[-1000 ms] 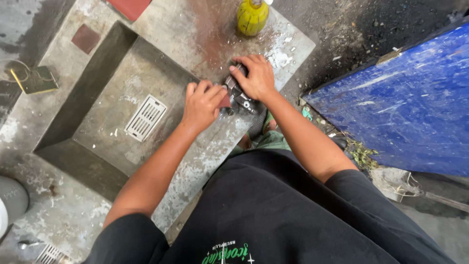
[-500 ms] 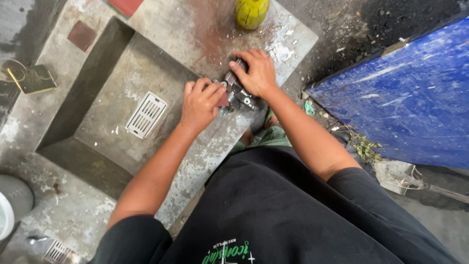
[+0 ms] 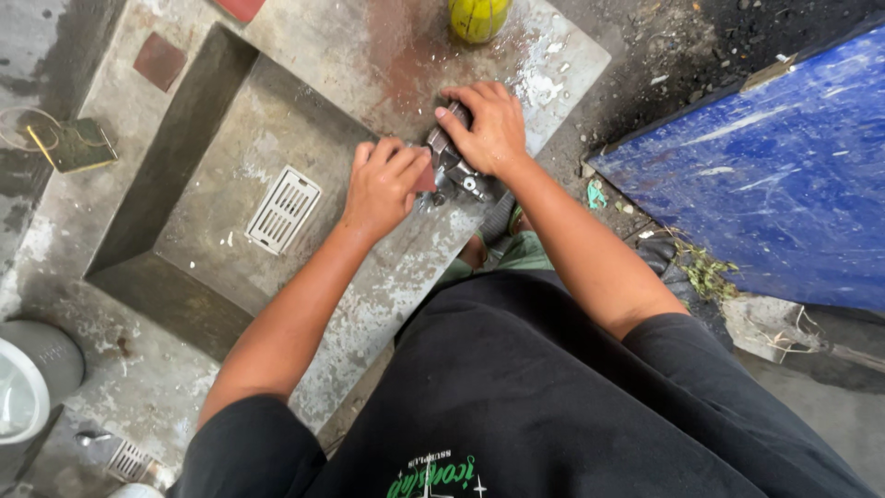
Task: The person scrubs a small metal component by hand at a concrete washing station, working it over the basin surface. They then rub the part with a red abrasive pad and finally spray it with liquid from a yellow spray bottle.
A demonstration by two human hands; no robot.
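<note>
- Your right hand (image 3: 493, 129) is clamped over a small dark metal part (image 3: 452, 166); fingers curled around its upper end; palm hides most of it
- Your left hand (image 3: 383, 184) is closed on a small reddish-brown pad (image 3: 425, 181); thumb and fingers pinch it; its tip is pressed against the metal part's side
- Metal part sits on the concrete slab (image 3: 369, 304), on the flat ledge near the slab's right edge, just beside the recessed basin (image 3: 230, 157); part's shiny lower end sticks out below your right hand
- White drain grate (image 3: 284, 208) lies in the basin floor, near your left hand, not touching
- Yellow-green round container (image 3: 477, 17) stands at the slab's far edge, above your right hand, apart from it
- Blue sheet (image 3: 765, 175) off the slab to your right; grey bucket (image 3: 37, 378) by the near-left corner
</note>
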